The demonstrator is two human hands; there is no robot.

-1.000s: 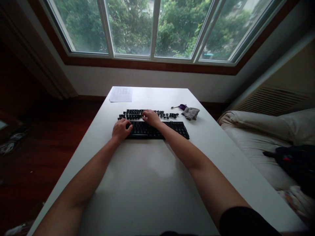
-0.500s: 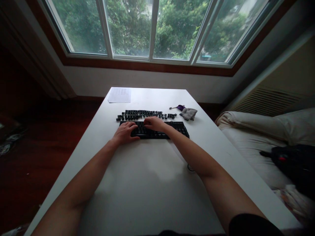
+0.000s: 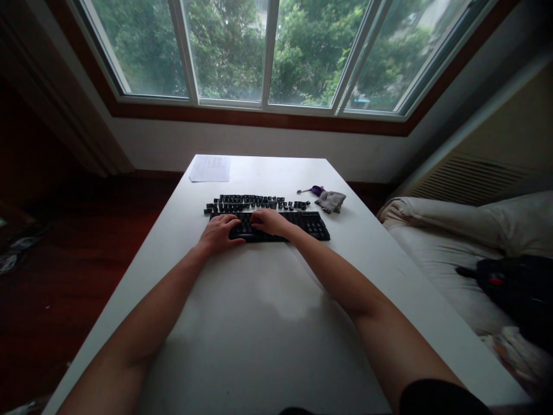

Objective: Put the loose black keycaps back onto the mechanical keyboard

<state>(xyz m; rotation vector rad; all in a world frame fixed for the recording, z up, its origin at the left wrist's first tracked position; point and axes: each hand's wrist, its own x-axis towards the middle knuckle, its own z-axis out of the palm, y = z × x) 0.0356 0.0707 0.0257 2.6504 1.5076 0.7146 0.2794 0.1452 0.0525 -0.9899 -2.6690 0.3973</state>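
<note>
A black keyboard (image 3: 309,223) lies across the far half of a white table (image 3: 268,323). Just behind it, several loose black keycaps (image 3: 254,202) are set out in rows. My left hand (image 3: 220,233) rests on the keyboard's left end, with its fingers curled over the keys and its thumb along the front edge. Over the middle of the keyboard, my right hand (image 3: 268,222) has its fingertips bunched and pressed down on the keys. What is under them is hidden.
A printed sheet of paper (image 3: 210,168) lies at the table's far left corner. A grey cloth (image 3: 332,200) and a small purple tool (image 3: 315,189) sit right of the keycaps. A bed (image 3: 449,242) with a black bag (image 3: 518,288) stands to the right, with dark floor to the left.
My right hand has come back from the rows of loose keycaps to the middle of the keyboard. My left hand has shifted slightly right along the keyboard's left end.
</note>
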